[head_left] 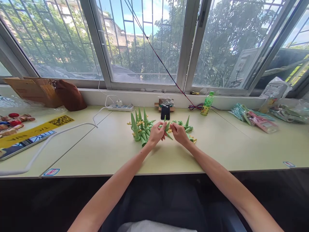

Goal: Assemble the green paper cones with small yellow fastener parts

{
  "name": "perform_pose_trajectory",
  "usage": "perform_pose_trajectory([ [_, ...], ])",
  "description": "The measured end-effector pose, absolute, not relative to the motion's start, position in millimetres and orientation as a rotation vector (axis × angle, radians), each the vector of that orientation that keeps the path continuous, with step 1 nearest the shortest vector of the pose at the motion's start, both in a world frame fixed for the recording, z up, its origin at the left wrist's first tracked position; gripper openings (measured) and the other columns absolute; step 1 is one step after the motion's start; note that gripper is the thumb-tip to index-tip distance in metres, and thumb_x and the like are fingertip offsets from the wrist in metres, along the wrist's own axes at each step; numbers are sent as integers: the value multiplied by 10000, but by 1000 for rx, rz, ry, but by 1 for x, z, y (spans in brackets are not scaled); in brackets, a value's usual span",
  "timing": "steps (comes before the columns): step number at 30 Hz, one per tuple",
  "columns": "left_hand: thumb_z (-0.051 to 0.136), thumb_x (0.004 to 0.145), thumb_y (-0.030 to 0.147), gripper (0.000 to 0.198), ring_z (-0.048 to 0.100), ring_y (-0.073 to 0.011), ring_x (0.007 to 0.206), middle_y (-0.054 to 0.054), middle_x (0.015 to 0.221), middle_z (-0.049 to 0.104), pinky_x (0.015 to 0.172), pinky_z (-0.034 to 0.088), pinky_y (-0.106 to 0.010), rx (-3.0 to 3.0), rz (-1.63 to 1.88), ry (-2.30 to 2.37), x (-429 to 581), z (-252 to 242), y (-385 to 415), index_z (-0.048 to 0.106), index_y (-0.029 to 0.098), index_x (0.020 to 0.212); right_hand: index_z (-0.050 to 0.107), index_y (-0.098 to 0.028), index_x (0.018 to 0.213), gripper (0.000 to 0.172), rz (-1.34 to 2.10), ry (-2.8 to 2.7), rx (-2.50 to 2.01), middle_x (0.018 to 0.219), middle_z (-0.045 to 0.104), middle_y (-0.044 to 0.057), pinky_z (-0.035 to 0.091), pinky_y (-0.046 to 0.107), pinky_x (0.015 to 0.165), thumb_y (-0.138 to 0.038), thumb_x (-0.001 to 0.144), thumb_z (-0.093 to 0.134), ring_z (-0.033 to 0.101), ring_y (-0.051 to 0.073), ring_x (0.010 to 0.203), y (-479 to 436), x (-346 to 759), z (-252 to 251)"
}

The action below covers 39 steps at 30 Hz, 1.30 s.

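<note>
My left hand (157,132) is closed around a small green cone-shaped piece (167,126), whose pointed tip sticks up past the fingers. Close beside it, my right hand (179,132) is curled in a pinch; what it holds, if anything, is hidden by the fingers. Small yellow bits (170,130) show between the two hands. Several tall green cones (134,129) stand upright left of my left hand, with green cylindrical pieces (144,137) lying around them. More green pieces (189,129) lie beyond and right of my right hand.
Behind the hands, a black phone (165,112) leans by a small cardboard box (156,105). A green-capped bottle (207,103) stands to the right, plastic-wrapped items (262,122) beyond it. A power strip (120,107), white cable (62,130) and brown pouch (70,96) are left.
</note>
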<state>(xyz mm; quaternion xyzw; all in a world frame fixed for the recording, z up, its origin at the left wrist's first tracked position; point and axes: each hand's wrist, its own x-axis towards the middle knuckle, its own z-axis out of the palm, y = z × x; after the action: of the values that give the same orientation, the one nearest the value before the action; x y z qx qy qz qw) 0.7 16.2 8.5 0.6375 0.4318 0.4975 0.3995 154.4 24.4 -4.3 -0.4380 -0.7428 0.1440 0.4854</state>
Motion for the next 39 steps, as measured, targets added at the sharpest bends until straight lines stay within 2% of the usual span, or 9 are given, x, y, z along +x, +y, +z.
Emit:
perform_pose_trajectory([
  [6, 541, 825, 654, 470, 538, -120, 363, 8, 537, 626, 334, 392, -207, 1612, 1234, 1059, 0, 10, 16, 551, 188, 884, 344, -233, 673, 340, 355, -1802, -1073, 556, 400, -36, 305, 277, 567, -415, 959, 366, 318, 135, 530, 25, 156, -5],
  [15, 609, 819, 564, 457, 571, -107, 419, -7, 691, 655, 354, 424, -195, 1675, 1217, 1056, 1, 11, 12, 515, 193, 1068, 372, -230, 672, 333, 332, -1774, -1122, 537, 387, -40, 292, 276, 553, -391, 964, 371, 325, 135, 517, 27, 158, -6],
  [23, 648, 818, 397, 368, 546, -52, 429, -70, 1032, 633, 404, 402, -192, 1901, 1261, 1145, 2, 11, 10, 529, 203, 1108, 324, -237, 656, 373, 317, -1800, -1121, 535, 385, -31, 272, 287, 543, -440, 967, 346, 312, 139, 514, 27, 157, -6],
  [33, 651, 820, 362, 325, 472, -33, 438, -38, 1027, 621, 473, 410, -192, 1981, 1323, 1173, 3, 7, 12, 548, 235, 1101, 367, -231, 651, 382, 354, -1785, -1112, 539, 415, -21, 279, 292, 538, -427, 978, 337, 345, 142, 519, 27, 156, -4],
  [39, 597, 860, 443, 357, 476, -42, 446, -44, 1020, 617, 456, 382, -190, 1947, 1364, 1151, 6, 10, 10, 533, 244, 1149, 374, -233, 664, 381, 370, -1752, -1101, 554, 416, -21, 292, 292, 539, -446, 976, 327, 356, 145, 523, 28, 155, -5],
])
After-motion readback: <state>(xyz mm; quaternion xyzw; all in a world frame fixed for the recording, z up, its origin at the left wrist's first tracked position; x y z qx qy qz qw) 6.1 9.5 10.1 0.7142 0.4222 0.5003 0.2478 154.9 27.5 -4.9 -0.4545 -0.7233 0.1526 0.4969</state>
